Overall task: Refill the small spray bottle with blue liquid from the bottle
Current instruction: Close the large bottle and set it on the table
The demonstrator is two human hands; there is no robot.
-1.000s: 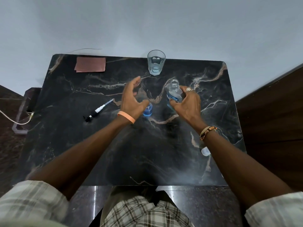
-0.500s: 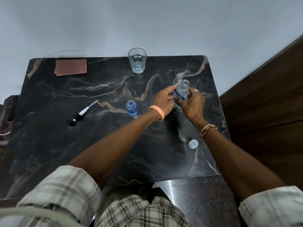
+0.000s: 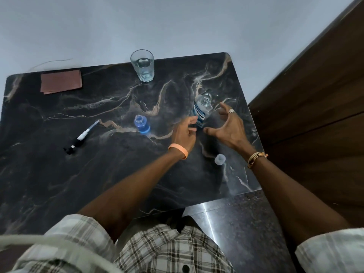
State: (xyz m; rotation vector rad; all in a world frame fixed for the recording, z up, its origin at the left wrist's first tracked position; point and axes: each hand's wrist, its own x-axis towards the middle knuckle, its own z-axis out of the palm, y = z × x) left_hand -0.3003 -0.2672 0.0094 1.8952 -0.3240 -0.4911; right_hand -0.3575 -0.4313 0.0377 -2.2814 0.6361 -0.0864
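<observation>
Splayed hands (image 3: 184, 134) (image 3: 229, 126) either side of bottle (image 3: 202, 109)

Left hand (image 3: 184, 133), right hand (image 3: 229, 126) flanking bottle (image 3: 202, 110)

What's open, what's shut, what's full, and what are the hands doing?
small spray bottle: upright, top off, blue liquid inside.
big bottle: upright, cap off, level unclear.
cap: off, on the table.
spray pump: off, lying on its side.
glass: upright, clear liquid inside.
left hand: open, fingers at the big bottle.
right hand: open, spread beside the big bottle, holding nothing.
</observation>
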